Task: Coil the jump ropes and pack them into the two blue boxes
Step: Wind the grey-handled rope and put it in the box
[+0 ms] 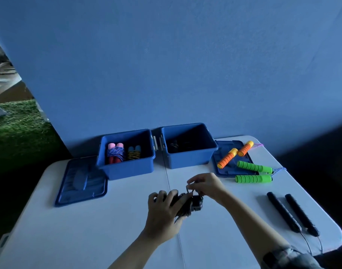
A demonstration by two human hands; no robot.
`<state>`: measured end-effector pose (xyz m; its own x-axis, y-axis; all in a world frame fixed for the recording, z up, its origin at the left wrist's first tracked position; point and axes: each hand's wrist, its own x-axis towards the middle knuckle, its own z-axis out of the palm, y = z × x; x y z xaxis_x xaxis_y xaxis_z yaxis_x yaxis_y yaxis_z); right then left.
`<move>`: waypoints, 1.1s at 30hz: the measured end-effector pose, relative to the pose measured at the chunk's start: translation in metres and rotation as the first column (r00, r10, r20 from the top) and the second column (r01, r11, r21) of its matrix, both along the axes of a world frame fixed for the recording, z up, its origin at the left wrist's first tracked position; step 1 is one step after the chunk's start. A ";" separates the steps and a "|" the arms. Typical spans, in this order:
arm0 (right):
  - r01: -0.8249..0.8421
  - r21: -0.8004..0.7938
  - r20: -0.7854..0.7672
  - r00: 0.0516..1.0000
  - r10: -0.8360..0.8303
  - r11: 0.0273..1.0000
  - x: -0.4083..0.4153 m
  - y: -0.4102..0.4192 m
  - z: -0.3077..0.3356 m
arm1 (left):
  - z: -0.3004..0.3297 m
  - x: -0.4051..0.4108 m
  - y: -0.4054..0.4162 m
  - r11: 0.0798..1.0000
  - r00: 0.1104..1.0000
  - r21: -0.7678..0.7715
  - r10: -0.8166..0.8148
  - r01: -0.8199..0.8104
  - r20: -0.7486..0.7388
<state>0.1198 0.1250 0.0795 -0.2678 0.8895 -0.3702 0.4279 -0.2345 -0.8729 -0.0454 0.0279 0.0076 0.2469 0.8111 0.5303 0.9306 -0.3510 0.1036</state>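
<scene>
While the left hand (162,210) grips the black rope (187,205), a dark, tightly coiled bundle, right fingers (193,181) pinch its loop.

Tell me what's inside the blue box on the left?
The left blue plastic box holds two coiled jump ropes standing side by side: one with pink and red handles, one with blue handles. Its front wall hides the box floor and the ropes' lower ends.

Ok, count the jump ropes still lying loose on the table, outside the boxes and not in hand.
3, all on the table's right side: the orange-handled rope on a blue lid, the green-handled rope just in front, and the black-handled rope nearest the edge.
</scene>
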 end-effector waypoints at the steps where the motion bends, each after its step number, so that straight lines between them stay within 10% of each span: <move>1: 0.012 0.002 0.007 1.000 -0.012 1.000 0.000 0.001 -0.001 | -0.001 0.001 0.002 1.000 1.000 0.016 0.005 -0.005 -0.002; 6: 0.044 -0.059 0.054 0.998 -0.041 0.997 0.008 0.004 0.003 | 0.004 0.003 0.011 0.992 0.989 0.040 0.114 -0.118 0.090; 9: 0.088 -0.325 -0.182 0.971 -0.154 0.941 0.009 0.001 0.004 | 0.009 0.005 0.017 0.985 0.975 -0.051 0.170 -0.165 0.140; 16: 0.165 -0.372 -0.347 0.888 -0.301 0.914 0.002 -0.004 -0.006 | 0.019 0.009 0.021 0.911 0.925 -0.375 0.278 -0.169 0.259; 25: 0.074 -0.412 -0.598 0.730 -0.331 0.908 0.002 -0.017 -0.035 | 0.026 0.016 0.033 0.787 0.572 -0.617 0.512 -0.013 0.641; 33: 0.175 -0.332 -0.490 0.807 -0.329 0.927 -0.009 -0.039 -0.035 | 0.041 0.026 0.052 0.758 0.409 -0.646 0.565 0.085 0.717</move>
